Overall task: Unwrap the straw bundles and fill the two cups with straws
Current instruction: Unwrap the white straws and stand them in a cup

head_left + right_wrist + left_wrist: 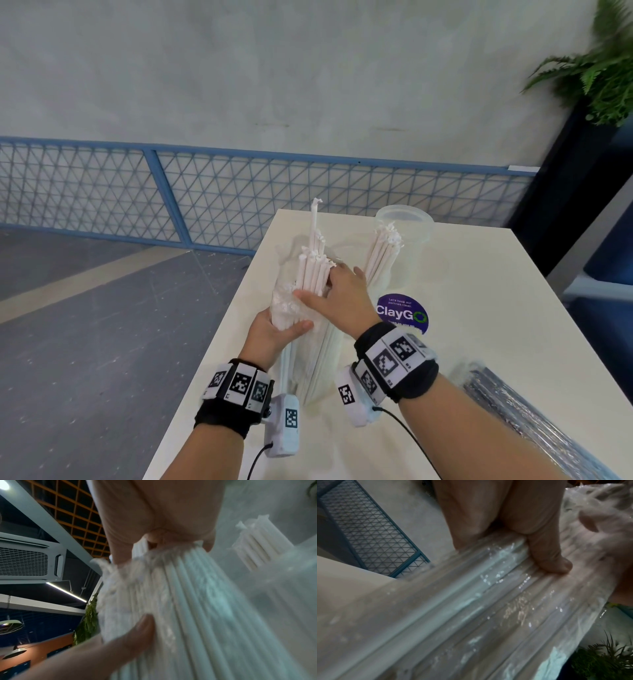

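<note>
A grey floor and a blue-framed mesh railing point(102, 192) lie left of the cream rectangular surface point(462, 308); a green fern point(596, 72) stands at the far right. On the surface, left to right: a bundle of white paper-wrapped straws in clear plastic film point(310, 308), a clear plastic cup holding white straws point(406, 226), a round purple "ClayGo" sticker point(402, 313), and a second film-wrapped bundle point(534, 421) at the near right edge. The left hand point(274, 330) grips the first bundle's middle, thumb across the film. The right hand point(337, 294) grips the straws protruding from the opened top. The left wrist view shows the thumb point(547, 555) pressed on the glossy film. Only the right wrist view shows the ceiling grid and an air-conditioning unit point(29, 559).
</note>
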The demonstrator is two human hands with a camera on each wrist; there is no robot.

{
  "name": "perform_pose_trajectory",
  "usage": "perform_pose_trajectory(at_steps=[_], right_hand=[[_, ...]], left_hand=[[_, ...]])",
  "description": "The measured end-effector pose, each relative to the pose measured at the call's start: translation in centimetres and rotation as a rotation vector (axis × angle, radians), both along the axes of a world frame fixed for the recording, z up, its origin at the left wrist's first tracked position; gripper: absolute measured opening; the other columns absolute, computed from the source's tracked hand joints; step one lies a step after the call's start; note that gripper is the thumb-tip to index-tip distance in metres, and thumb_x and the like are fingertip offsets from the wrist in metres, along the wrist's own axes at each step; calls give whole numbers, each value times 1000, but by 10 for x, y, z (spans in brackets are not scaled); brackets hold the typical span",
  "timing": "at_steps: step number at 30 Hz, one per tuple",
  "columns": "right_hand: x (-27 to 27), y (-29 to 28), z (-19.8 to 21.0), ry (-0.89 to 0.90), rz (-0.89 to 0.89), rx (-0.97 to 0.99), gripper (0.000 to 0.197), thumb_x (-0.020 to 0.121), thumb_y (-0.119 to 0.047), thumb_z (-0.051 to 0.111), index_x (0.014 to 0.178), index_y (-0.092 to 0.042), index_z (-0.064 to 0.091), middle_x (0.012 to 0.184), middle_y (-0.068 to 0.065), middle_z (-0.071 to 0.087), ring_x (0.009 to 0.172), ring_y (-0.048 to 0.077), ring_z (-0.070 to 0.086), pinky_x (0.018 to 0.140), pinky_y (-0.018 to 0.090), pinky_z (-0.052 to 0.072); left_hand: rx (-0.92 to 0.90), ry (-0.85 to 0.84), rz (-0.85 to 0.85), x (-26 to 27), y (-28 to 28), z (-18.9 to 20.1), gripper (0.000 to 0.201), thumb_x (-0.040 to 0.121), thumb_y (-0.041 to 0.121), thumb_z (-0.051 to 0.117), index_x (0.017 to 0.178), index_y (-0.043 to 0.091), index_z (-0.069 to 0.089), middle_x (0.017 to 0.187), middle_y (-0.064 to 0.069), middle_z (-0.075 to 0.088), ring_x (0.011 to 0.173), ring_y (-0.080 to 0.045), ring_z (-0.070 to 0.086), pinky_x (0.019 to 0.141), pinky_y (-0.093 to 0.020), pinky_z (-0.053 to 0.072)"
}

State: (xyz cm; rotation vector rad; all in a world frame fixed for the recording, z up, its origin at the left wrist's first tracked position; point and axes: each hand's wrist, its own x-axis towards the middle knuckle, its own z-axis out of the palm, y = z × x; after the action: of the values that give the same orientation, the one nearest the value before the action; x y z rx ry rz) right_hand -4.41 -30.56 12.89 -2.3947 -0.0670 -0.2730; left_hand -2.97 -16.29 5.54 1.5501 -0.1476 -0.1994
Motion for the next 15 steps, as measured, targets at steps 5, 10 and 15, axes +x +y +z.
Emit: perform_pose_trajectory(at_steps=[5, 10, 15], right_hand=[[-5, 8, -4, 21, -75, 80, 42, 85, -44, 59, 57, -32, 31, 65, -19, 37, 109, 18, 51, 115, 43, 9], [5, 8, 0, -37, -27, 339, 28, 90, -37, 54, 66, -29, 44, 64, -17, 43, 69, 5, 50, 109, 46, 29], [12, 1, 15, -149, -37, 607, 26, 92, -27, 53, 108, -6, 53, 90, -3, 60, 91, 16, 58, 71, 6, 44]], left_hand=[[-14, 10, -41, -3, -2, 5, 24, 74, -3, 72, 93, 11, 67, 84, 2, 74, 80, -8, 70, 69, -16, 53], [-12, 18, 10, -5, -2, 7, 16, 74, -5, 70, 80, 9, 66, 69, 5, 70, 64, 0, 67, 59, -10, 50], [-11, 53, 39, -3, -5, 9, 16, 75, -5, 69, 83, 8, 64, 77, -3, 68, 61, 2, 66, 58, -10, 51]])
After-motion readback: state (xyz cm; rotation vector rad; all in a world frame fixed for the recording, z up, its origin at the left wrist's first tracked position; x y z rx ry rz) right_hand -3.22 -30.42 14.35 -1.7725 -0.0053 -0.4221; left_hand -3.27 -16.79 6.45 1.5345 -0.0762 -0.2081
